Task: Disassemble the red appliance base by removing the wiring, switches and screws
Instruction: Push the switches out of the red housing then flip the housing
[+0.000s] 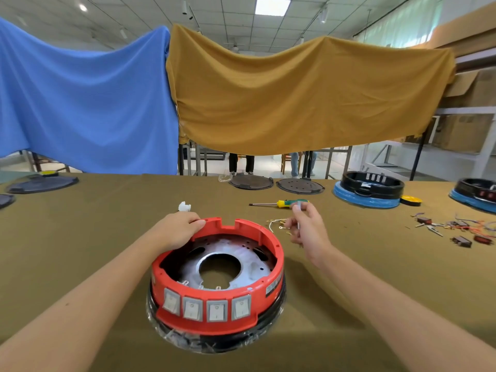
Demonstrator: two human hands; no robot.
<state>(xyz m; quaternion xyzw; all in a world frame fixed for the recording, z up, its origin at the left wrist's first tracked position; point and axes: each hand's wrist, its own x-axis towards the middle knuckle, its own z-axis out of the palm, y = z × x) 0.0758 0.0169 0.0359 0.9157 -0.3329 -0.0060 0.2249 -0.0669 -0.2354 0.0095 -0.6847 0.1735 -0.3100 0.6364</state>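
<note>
Left hand (178,230) gripping red base (217,275) rim, right hand (308,226) raised, pinching white wire (298,214)

Counted on the olive-green cloth table (107,237)

1 round red plastic appliance base (217,280) with 4 grey rocker switches (208,308); 2 black bases on blue rings (369,190); 1 yellow-and-green-handled screwdriver (279,204); 2 dark round perforated plates (276,182); 1 small white plastic piece (184,206); 2 bare hands (177,232).
</note>
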